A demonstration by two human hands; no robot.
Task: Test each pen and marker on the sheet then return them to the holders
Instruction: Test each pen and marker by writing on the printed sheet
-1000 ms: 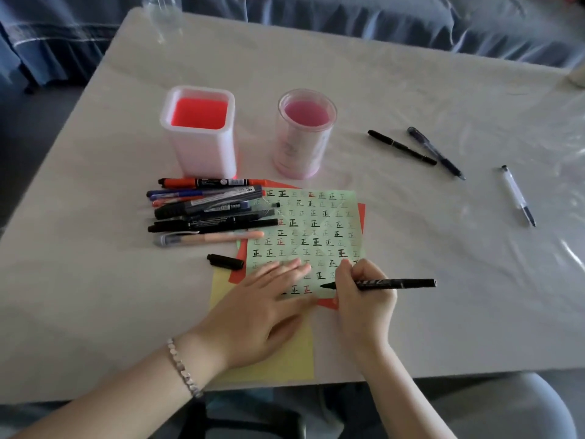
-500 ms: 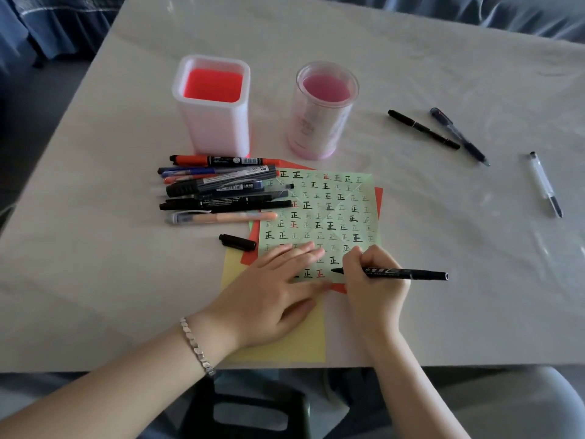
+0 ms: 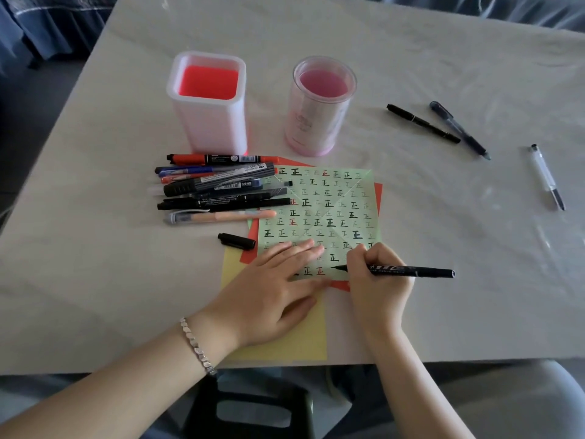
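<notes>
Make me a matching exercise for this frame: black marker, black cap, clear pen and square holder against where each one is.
1 black marker
2 black cap
3 clear pen
4 square holder

A standing empty, left of the round holder
B gripped in the right hand, tip on the green sheet
C lying alone, farthest right on the table
D lying loose just left of the green sheet

Pairs: 1-B, 2-D, 3-C, 4-A

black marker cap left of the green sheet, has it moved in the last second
No. The loose black marker cap lies in the same spot as before, just below the peach-coloured pen. Only the camera view shifted.
</notes>
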